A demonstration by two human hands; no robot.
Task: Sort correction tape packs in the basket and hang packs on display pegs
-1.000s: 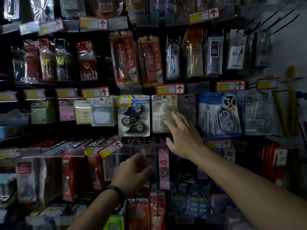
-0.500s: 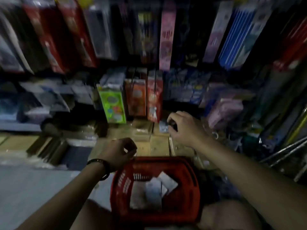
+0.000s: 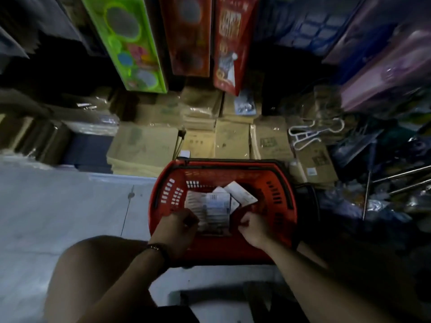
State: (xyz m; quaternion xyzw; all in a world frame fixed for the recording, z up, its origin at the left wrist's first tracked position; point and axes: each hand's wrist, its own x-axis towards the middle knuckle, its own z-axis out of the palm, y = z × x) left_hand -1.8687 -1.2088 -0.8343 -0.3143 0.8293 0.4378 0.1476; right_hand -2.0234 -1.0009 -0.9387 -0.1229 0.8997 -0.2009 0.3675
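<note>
A red plastic basket (image 3: 283,199) stands on the floor below me, holding several white correction tape packs (image 3: 215,203) lying flat with their barcoded backs up. My left hand (image 3: 179,228), a dark band on its wrist, reaches into the basket with its fingers curled at the lower left edge of the nearest pack. My right hand (image 3: 254,228) hovers inside the basket just right of the packs, fingers curled, with nothing visible in it. The display pegs are out of view.
Flat brown paper bundles (image 3: 142,145) are stacked on the low shelf beyond the basket. Green (image 3: 130,40) and red (image 3: 229,43) boxed goods hang above them. White hangers (image 3: 307,134) and metal rods (image 3: 401,176) lie at the right. Grey floor (image 3: 58,206) stretches left, and my knee (image 3: 93,271) is at the bottom.
My view has swung down from the peg wall to the basket. Both hands dropped from the display into the basket, and the left hand now touches a pack.
</note>
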